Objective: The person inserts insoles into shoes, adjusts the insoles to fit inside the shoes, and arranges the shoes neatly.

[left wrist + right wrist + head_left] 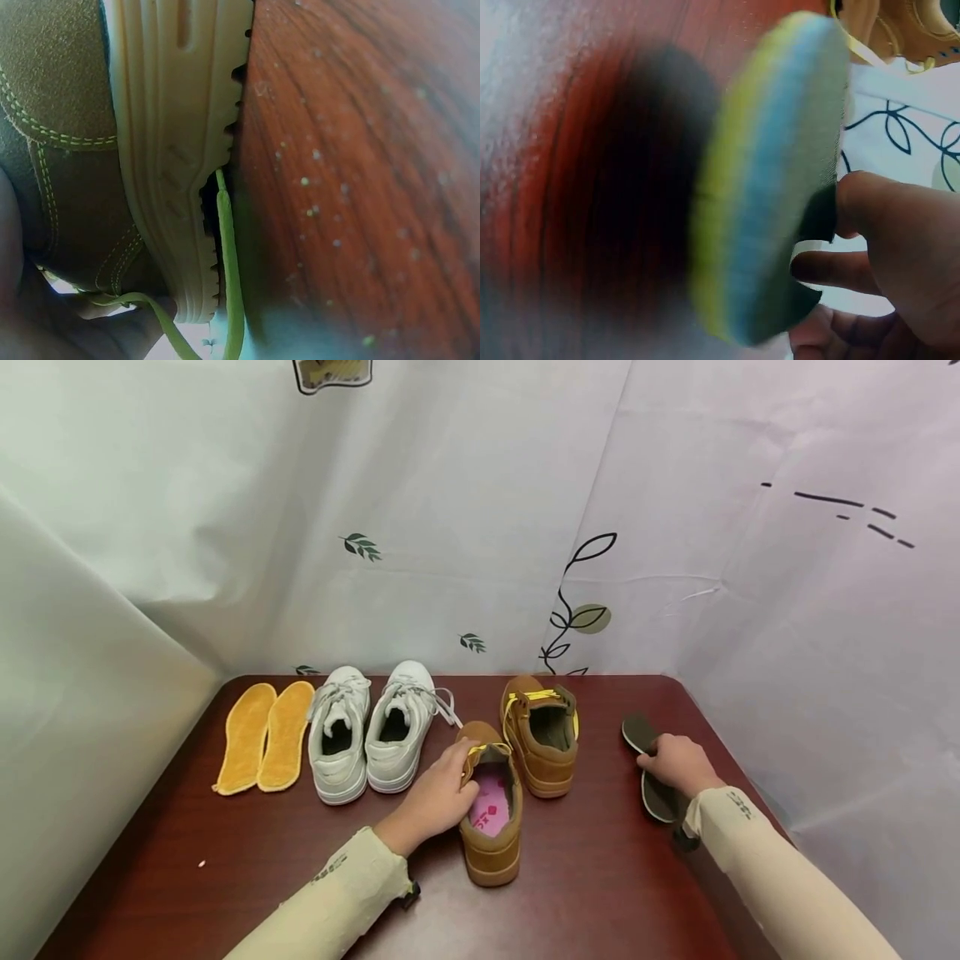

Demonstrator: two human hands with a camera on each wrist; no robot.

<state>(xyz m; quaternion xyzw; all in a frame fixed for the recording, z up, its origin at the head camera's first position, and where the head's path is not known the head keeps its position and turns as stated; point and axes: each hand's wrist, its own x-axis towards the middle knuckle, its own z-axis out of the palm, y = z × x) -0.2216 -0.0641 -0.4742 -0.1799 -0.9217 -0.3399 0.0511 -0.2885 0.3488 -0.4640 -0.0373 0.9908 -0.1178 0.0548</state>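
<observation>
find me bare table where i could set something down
Bare table: between the brown shoes and the dark insole in the right hand; also in front of the orange insoles, save a white speck. Crowded: back left, where orange insoles and white shoes sit close.

From my head, soft light falls fairly evenly, leaving pale glare on the near worktop (442, 918). My left wrist's view is dim, hazy along the bottom; at my right wrist, the insole (784, 180) blurs beside a dark, soft-edged shadow.

Printed curtains (465, 510) around a table (600, 868) suggest a makeshift booth.
</observation>
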